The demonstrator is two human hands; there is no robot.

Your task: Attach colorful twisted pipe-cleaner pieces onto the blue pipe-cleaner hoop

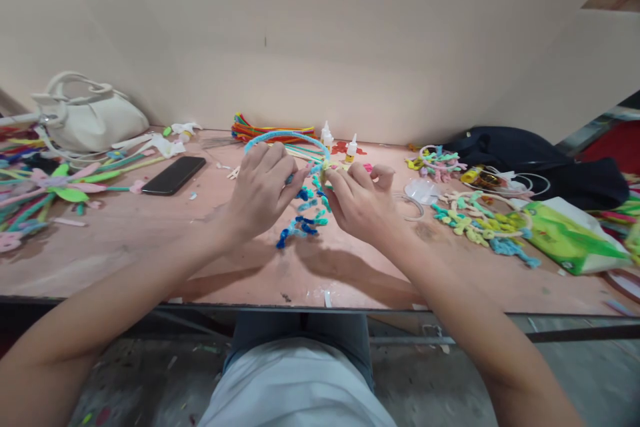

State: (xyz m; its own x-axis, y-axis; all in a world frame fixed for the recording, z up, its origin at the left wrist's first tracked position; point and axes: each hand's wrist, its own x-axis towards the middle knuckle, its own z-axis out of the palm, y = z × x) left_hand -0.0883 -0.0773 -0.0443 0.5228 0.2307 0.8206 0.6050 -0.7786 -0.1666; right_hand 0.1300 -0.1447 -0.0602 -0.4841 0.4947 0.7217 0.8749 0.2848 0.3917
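A light-blue fuzzy hoop, apparently wrapped in pipe cleaner, is raised above the table between my hands. My left hand is closed around its left side. On the right side of the hoop, my right hand pinches a small pale-yellow fuzzy piece; the fingertips partly hide it. Right below the hands lie several twisted blue and teal pipe-cleaner pieces. Two small white glue bottles stand just beyond the hoop.
Colourful pipe cleaners lie along the wall. To the left are a black phone, a pipe-cleaner flower and a cream handbag. On the right are decorated hoops, a green-and-white packet and a dark bag.
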